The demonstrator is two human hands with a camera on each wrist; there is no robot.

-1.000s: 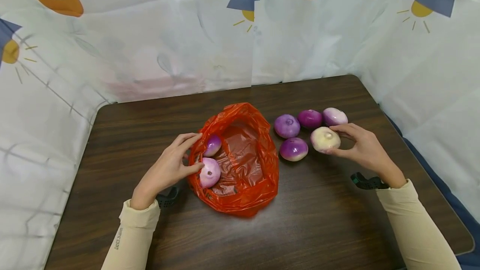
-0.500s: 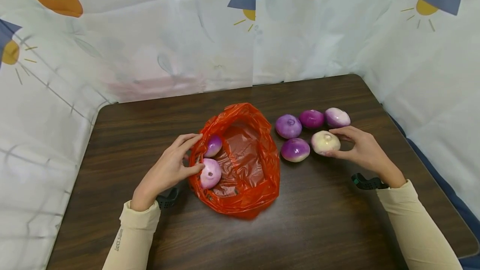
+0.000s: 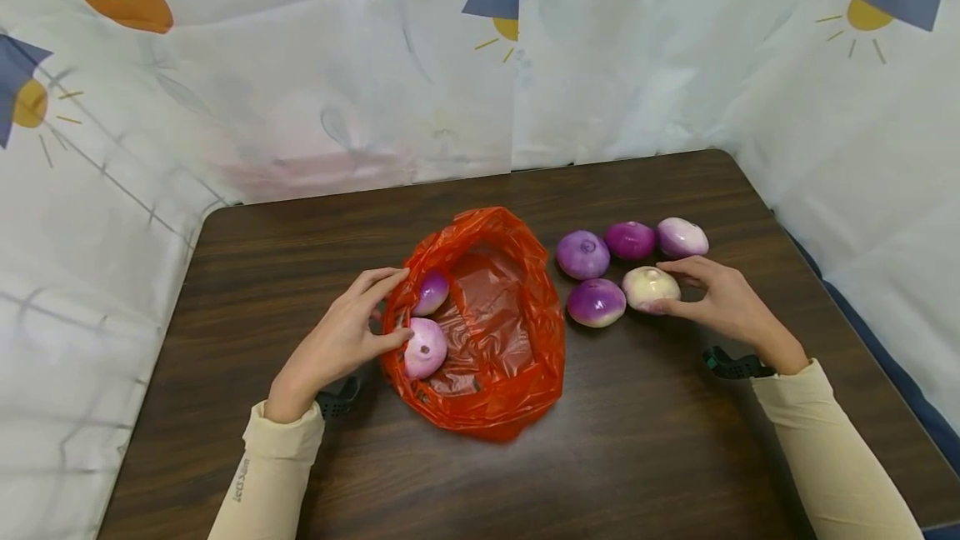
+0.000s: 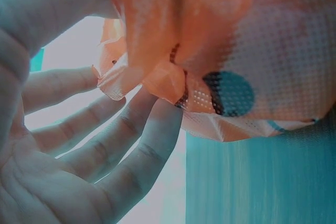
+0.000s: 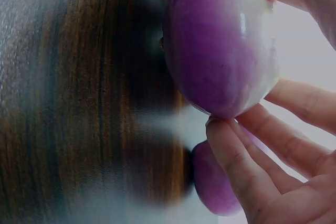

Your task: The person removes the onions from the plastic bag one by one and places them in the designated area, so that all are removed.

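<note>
left hand, right hand both pinch (forearms angled inward); left fingers seemingly spread

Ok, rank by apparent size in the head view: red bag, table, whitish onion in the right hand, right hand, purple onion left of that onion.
Table
Red bag
Right hand
Whitish onion, purple onion: too alike to rank

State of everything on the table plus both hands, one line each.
Red bag: mouth open
Two bagged onions: inside, at the bag's left side
Pale onion: held; whether lifted is unclear
Four other onions: loose on table
Left hand: pinching bag's left rim
Right hand: gripping pale onion
</note>
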